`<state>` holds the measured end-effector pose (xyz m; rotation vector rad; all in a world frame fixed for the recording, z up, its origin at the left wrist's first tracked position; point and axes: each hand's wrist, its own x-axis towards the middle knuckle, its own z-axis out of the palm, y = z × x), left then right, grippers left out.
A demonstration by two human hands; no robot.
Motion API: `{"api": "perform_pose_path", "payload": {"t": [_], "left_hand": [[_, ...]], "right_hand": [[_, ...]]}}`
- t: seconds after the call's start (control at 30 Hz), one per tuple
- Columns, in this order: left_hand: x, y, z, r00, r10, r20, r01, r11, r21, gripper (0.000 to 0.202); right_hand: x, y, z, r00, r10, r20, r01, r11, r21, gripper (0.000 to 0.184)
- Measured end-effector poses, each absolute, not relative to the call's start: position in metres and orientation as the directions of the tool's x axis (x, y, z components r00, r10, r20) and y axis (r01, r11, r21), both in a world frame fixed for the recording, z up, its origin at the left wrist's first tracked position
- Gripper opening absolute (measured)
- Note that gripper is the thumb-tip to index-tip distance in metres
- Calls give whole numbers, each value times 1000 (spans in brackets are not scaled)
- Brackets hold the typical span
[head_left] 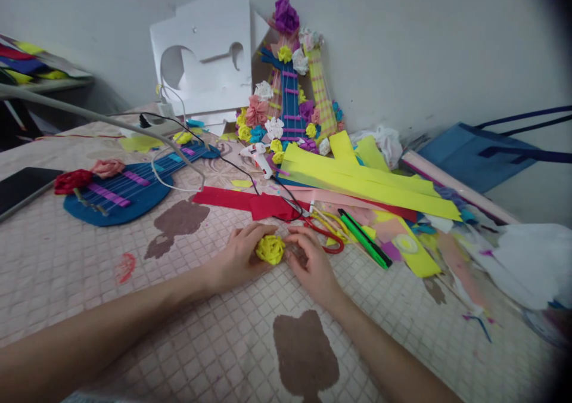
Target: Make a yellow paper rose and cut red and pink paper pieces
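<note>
A small yellow rolled paper flower [270, 249] rests on the patterned table cover, held between both my hands. My left hand [239, 257] curls around its left side with fingers closed on it. My right hand [313, 266] pinches its right side, fingers bent. Red-handled scissors [324, 233] lie just behind my right hand, beside a red paper strip [243, 200].
A blue paper guitar [129, 188] with red and pink flowers lies at the left. A white glue gun [261, 158] and black cable sit mid-table. Yellow paper sheets [357, 179], green markers [364, 239] and scraps fill the right. A flower-covered tower [290, 99] leans on the wall.
</note>
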<state>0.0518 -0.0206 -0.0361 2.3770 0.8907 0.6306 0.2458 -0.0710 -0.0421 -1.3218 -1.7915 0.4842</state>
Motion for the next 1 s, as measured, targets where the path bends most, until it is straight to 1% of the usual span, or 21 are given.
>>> {"api": "perform_pose_path", "payload": {"t": [0.13,0.27,0.37,0.5,0.63,0.77,1.0], "left_hand": [[51,-20,-37,672,699,242,443,-643,625,55],[50,-17,-38,651,710,268,417,-630,655,55],[49,-16,-40,662,698,273,417,-646,640,56],[49,-16,-40,664,694,277,429,-658,619,56],[50,-17,-39,667,698,261,440,-651,618,55],[50,-17,-39,652,706,276,445,-651,614,57],[49,-17,-40,657,704,270,436,-647,626,58]], "right_hand": [[246,-71,-42,-100,915,390,591,370,-717,29],[247,-71,-43,-119,912,394,591,383,-710,36],[246,-70,-45,-116,912,394,604,380,-701,42],[245,-70,-46,-122,902,414,615,397,-682,43],[245,-70,-45,-136,909,395,607,391,-691,47],[244,-69,-45,-144,905,401,622,398,-674,46],[245,-70,-44,-152,910,386,620,392,-680,51]]}}
